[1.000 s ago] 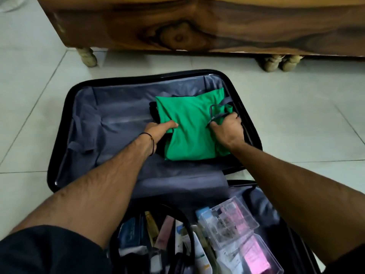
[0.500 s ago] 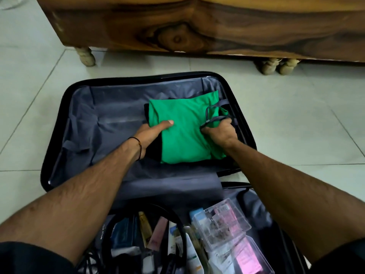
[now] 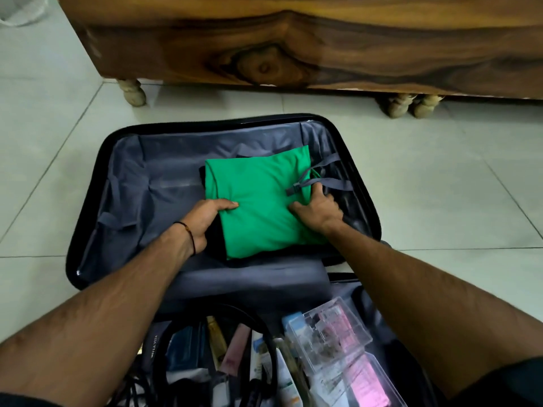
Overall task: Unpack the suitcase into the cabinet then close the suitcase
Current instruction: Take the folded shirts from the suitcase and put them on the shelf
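Observation:
An open black suitcase [image 3: 88,218] with grey lining lies on the floor. In its far half sits a folded green garment [image 3: 258,207] on top of a black garment [image 3: 216,243]. My left hand [image 3: 202,220] grips the left edge of the pile, thumb on top of the green cloth and fingers underneath. At the pile's right edge my right hand [image 3: 318,208] grips the green cloth, thumb on top. A grey strap with a buckle [image 3: 295,189] lies over the cloth just above that hand. The wooden cabinet [image 3: 293,45] stands right behind the suitcase.
The near half of the suitcase holds clear plastic boxes [image 3: 332,333] with pink contents, tubes and bottles [image 3: 258,356], and a black cable [image 3: 264,333]. The cabinet stands on short turned legs [image 3: 132,92] on the pale tiled floor [image 3: 440,177].
The clothing pile has shifted a little to the left in the suitcase. My right hand has let go of the grey strap and moved down to the pile's right edge.

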Tool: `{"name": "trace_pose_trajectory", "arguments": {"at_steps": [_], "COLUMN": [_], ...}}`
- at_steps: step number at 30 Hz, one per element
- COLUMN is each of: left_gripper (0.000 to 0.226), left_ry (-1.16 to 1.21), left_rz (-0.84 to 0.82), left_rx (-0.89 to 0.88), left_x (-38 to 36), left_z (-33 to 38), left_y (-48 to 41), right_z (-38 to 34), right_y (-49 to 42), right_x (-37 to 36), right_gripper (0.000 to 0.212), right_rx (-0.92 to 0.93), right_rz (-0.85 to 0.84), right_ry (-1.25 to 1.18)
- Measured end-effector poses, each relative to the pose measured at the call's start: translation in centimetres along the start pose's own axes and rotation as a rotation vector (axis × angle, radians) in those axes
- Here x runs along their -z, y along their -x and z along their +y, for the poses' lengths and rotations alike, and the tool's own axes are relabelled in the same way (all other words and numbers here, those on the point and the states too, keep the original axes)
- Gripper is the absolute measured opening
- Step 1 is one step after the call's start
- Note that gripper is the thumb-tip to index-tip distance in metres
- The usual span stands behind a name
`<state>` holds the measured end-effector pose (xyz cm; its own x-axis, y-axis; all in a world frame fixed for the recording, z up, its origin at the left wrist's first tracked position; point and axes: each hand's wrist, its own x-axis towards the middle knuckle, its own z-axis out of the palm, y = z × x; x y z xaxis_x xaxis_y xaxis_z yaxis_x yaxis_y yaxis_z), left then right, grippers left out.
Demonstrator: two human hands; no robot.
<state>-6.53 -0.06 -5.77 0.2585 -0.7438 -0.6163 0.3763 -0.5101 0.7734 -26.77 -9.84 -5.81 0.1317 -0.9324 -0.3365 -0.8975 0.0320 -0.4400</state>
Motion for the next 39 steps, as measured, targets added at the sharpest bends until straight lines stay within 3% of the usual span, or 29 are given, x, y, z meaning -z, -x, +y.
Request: {"name": "trace_pose_trajectory", "arguments": {"at_steps": [7,9,11,12,16,21,26,31,39], "left_gripper": [0.025,0.024,0.023,0.022,0.025,0.033,0.041,0.043,0.037], "left_ry": [0.025,0.040,0.043,0.043,0.027,-0.001,-0.050,0.002,-0.002], "left_rz": [-0.004,-0.002,0.003,0.008,0.021,0.072,0.108,0.127,0.148], "left_rx": [0.020,0.028,0.029,0.027,0.000,-0.050,-0.148,-0.107,-0.069], "left_x": [0.7,0.6,0.6,0.6,1.0,1.9,3.3,2.1,-3.8], "left_z": [-0.3,-0.4,-0.5,-0.4,0.1,2.0,7.3,14.2,32.4], "left_y": [1.0,1.2,1.3,1.4,1.7,3.1,10.3,22.5,48.7], "right_z": [-0.2,-0.3,-0.6,-0.7,-0.4,-2.2,-4.7,-8.9,-17.1], "right_y": [-0.5,-0.5,-0.2,0.1,0.4,2.0,7.4,16.1,34.0], "right_x": [0.9,0.8,0.8,0.9,1.2,1.6,5.5,15.2,40.7], "right_gripper": [0.085,0.069,0.034,0.029,0.039,0.034,0.036,0.034,0.037], "right_rx": [-0.157,-0.217,-0.258,-0.275,-0.250,-0.105,-0.057,-0.022,-0.104], "right_rz": [-0.030,-0.096,-0.138,-0.168,-0.287,-0.281,-0.283,-0.316,-0.337], "right_ry": [-0.546,-0.809,-0.997,-1.032,-1.085,-1.133,-1.134,-1.147,-1.102]}}
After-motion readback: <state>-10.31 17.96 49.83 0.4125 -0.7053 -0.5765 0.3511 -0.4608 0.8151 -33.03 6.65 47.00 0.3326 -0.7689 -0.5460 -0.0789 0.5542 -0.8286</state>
